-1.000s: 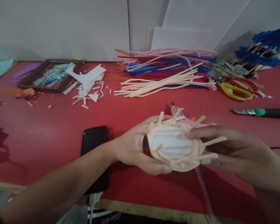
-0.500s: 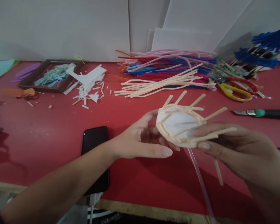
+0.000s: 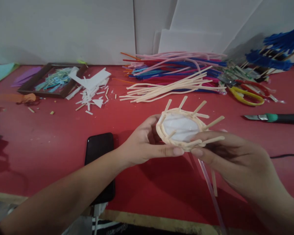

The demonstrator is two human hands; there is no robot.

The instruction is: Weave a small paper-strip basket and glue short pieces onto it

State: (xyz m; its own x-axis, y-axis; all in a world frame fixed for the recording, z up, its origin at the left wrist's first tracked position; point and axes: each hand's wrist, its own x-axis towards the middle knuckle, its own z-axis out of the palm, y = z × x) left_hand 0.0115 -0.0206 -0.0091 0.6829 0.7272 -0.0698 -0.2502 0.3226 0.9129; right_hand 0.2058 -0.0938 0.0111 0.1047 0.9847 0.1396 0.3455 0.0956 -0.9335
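Observation:
Between both hands is a small woven basket with a white round base, a cream pipe-cleaner rim and several cream stubs sticking out around it. My left hand closes on its left side, thumb along the near edge and fingers behind. My right hand pinches the near right rim, thumb in front and a finger over the inside. One longer cream strand hangs below the right hand. A clear pinkish stick lies beneath, running toward the table's front edge.
Behind the basket lie loose cream pipe cleaners and a coloured pile. Scissors and a utility knife are at right. A phone lies under the left forearm. White scraps and a brown frame are at left.
The basket has shifted left and turned a little. My left thumb and fingers, loose around it before, now grip its edge; my right hand moved left with it.

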